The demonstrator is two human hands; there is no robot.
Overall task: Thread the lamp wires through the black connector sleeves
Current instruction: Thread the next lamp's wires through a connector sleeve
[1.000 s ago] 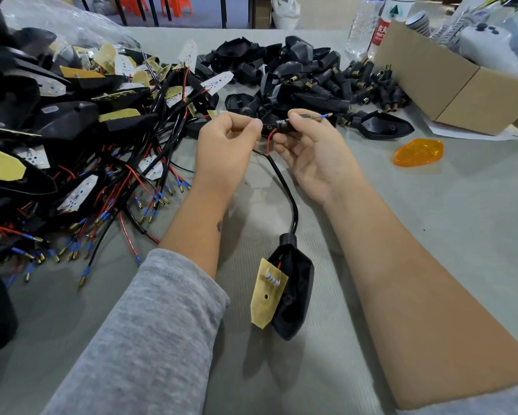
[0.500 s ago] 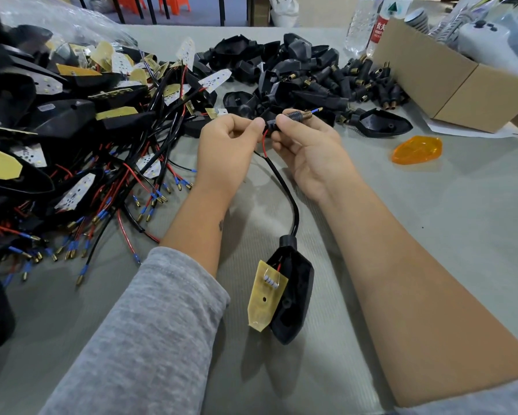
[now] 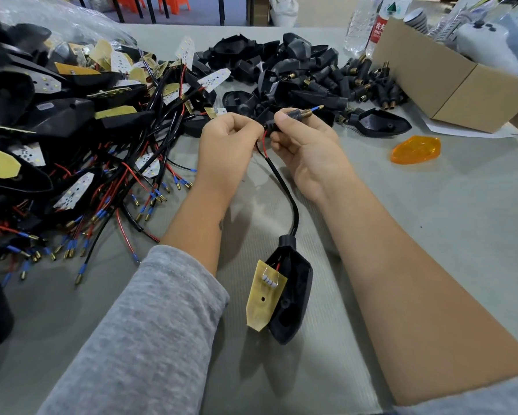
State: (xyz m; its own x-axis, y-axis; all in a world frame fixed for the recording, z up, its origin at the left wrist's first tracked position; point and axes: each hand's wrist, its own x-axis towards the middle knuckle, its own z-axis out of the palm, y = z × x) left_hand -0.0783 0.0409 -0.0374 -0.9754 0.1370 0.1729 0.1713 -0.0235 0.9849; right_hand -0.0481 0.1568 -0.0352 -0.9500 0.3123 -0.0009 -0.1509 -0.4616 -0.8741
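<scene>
Hands worked close together: right hand [image 3: 304,139] gripped the connector sleeve [image 3: 293,114] steady while left hand [image 3: 229,145] pinched the red wire [image 3: 264,143], probably feeding it through.

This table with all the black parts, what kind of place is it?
Probably a small lamp assembly workshop: a heap of wired lamp housings, a pile of loose connector sleeves, and a cardboard box.

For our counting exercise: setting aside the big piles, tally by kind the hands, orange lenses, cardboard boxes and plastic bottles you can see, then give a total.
Hands: 2 (left hand, right hand)
Orange lens: 1
Cardboard box: 1
Plastic bottles: 2 (clear bottle, labelled bottle)
Total: 6
</scene>
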